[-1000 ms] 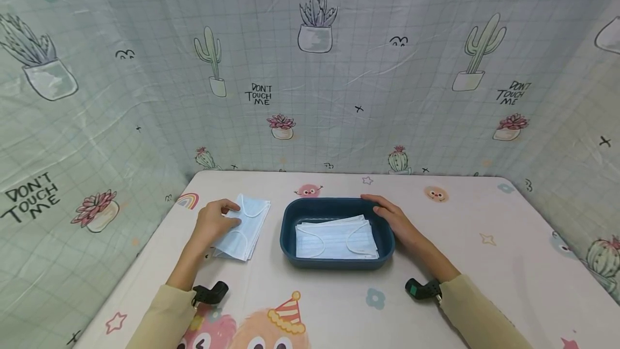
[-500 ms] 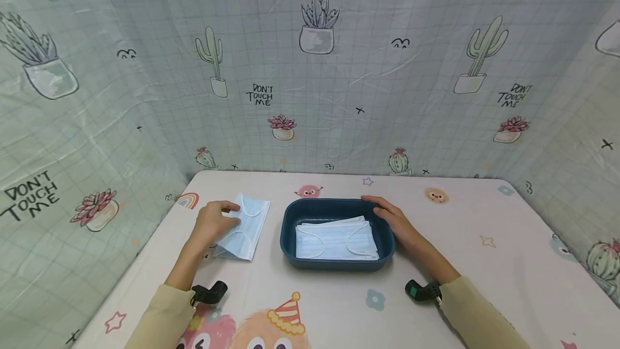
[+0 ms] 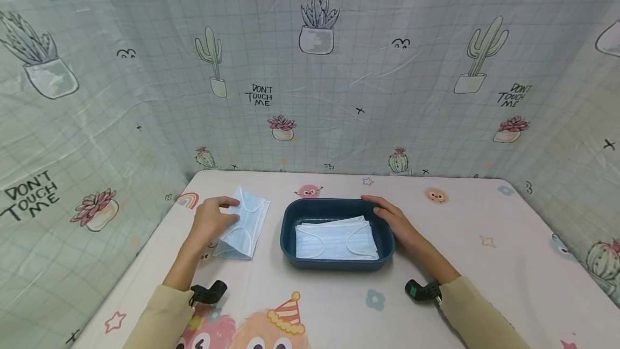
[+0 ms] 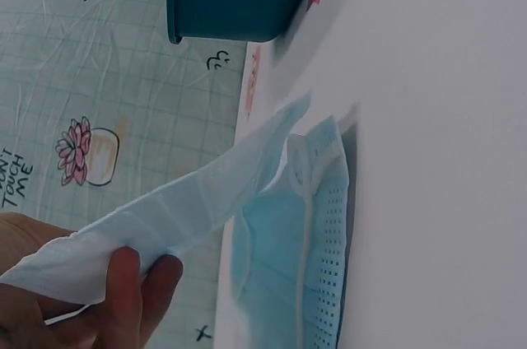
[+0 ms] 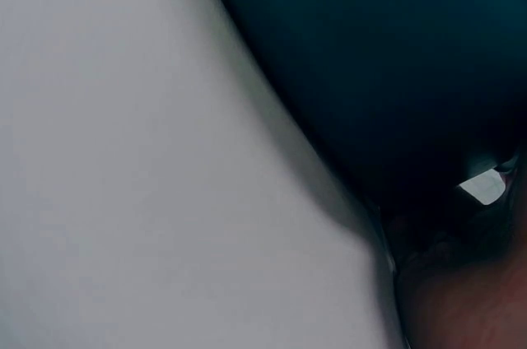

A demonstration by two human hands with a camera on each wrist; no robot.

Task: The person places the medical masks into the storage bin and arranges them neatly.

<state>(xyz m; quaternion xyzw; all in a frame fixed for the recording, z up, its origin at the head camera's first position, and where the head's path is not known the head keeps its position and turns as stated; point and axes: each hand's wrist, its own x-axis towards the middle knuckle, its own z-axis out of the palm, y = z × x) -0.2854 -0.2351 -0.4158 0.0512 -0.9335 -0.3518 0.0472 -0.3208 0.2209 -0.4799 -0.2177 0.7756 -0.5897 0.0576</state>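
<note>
With thumb and fingers, my left hand (image 3: 211, 223) pinches a light-blue disposable face mask (image 4: 185, 205). Its near end is raised, and it slants up over a mask stack (image 4: 280, 250) lying on the table at left. White ear loops show on the masks. Right of the stack stands a dark blue-green plastic box (image 3: 339, 265); several face masks (image 3: 335, 241) lie flat inside it. My right hand (image 3: 398, 225) holds the box at its back right corner, thumb at the rim and a finger along the back edge. In the right wrist view, part of that hand is dark and blurred.
A white table (image 3: 465, 284) with cartoon prints lies under everything. Patterned cloth curtain (image 3: 358, 79) encloses its back and sides. Black wrist cameras (image 3: 209, 292) sit at both beige sleeves, near the table surface.
My left hand has moved slightly up and left, lifting the top mask's edge away from the stack. The right hand and the box have stayed still.
</note>
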